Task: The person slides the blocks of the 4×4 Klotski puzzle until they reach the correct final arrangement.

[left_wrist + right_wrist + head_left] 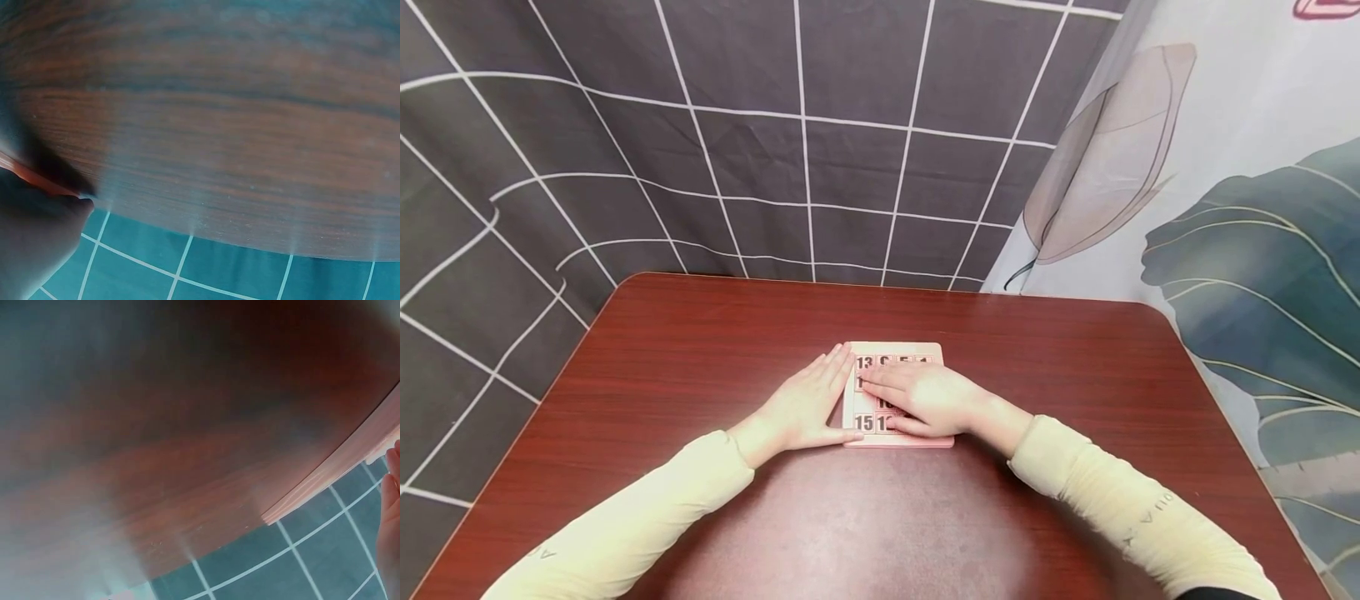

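Left hand (811, 402), straight-fingered, touches number board (865, 404); right hand (931, 398) atop, apparently flat.

Pale, roughly square number-puzzle board (895, 348) with pinkish edges lay flat on the red-brown wood-grain table (715, 358). Square pale tiles (864, 423) carried black numbers: top row 13, 9, 5, 1, partly covered; bottom-left 15. Third row's left slot was blank. Bare left hand (805, 404) touched the left edge, thumb at the near-left corner; bare right hand (934, 400) lay across the tiles, hiding several.
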{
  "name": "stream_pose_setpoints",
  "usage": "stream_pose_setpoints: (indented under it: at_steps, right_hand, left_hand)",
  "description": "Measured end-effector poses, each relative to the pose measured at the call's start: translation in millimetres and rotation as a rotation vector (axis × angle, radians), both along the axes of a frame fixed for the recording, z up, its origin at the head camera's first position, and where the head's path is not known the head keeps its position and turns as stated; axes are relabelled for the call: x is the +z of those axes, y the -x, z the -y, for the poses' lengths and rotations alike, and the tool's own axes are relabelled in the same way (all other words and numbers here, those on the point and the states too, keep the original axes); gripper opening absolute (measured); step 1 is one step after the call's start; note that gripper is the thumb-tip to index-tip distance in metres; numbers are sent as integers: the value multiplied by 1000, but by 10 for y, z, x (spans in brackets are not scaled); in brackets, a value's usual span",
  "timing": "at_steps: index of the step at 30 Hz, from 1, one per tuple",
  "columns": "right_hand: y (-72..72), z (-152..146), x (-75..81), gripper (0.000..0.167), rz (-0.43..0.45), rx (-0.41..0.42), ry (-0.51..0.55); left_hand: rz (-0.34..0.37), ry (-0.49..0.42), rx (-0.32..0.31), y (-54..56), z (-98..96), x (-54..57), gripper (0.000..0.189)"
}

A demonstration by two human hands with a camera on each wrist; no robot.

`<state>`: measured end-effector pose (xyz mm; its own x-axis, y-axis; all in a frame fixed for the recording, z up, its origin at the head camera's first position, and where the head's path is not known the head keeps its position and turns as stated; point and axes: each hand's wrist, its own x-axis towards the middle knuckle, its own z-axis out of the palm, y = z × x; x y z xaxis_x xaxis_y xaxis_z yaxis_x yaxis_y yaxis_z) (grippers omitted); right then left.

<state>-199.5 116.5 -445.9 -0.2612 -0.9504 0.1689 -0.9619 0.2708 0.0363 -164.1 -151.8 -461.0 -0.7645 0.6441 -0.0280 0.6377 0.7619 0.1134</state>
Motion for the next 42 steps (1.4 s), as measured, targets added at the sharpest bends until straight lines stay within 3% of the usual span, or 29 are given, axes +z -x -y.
stream_pose_setpoints:
  at_steps: [6, 12, 17, 29, 42]
  right_hand:
    - [-183, -62, -7, 62, -4, 66, 36]
    - [-300, -94, -2, 66, 5, 100, 4]
    - [-277, -92, -17, 66, -38, 107, -18]
    - [-126, -43, 19, 61, -79, 20, -60]
    - [-294, -344, 16, 65, -30, 82, 52]
  left_hand:
    - [8, 1, 3, -5, 2, -1, 114]
    - [1, -13, -2, -7, 2, 11, 115]
    - [-20, -8, -8, 5, 11, -15, 114]
    - [-8, -15, -6, -2, -3, 13, 114]
    - [-3, -26, -3, -10, -12, 27, 115]
